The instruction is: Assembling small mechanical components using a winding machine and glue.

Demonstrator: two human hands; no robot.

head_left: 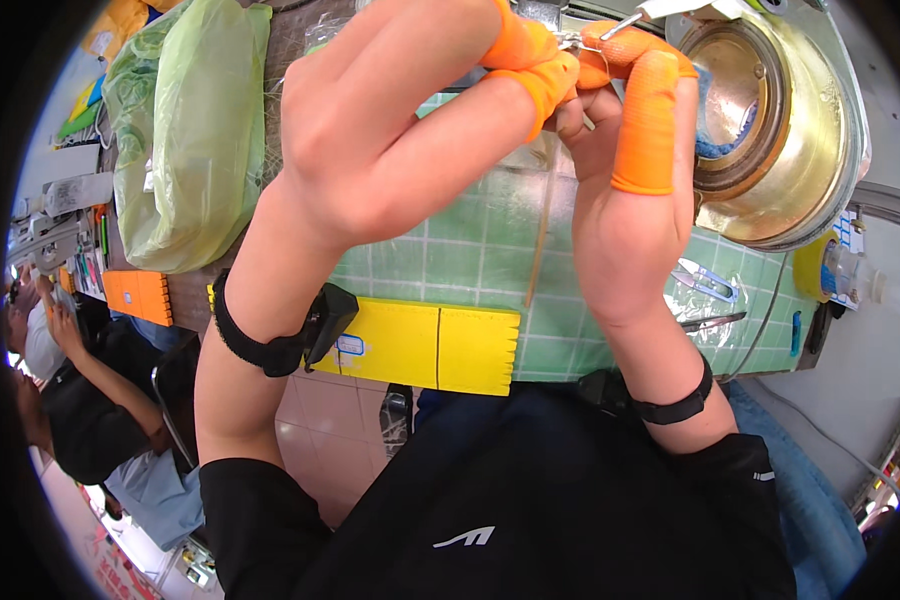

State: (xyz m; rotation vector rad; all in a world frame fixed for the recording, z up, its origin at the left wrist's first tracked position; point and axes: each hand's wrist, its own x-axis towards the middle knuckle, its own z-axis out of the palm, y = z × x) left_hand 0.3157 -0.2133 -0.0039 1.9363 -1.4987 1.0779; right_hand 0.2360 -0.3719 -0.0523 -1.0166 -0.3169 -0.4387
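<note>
Up at the top of the head view, my left hand and my right hand meet fingertip to fingertip. Orange finger covers sit on several of my fingers. Between the pinched tips is a small silvery metal piece, partly hidden by the fingers, so its exact kind cannot be made out. A thin metal rod reaches toward it from above my right fingertips. Both hands are closed, raised over the green tiled-pattern tabletop.
Right of my hands stands a round brass-coloured metal bowl-like housing with a blue lining. Thread snips and dark tweezers lie below it. A yellow board lines the near edge. At left are a pale green plastic bag and a seated person.
</note>
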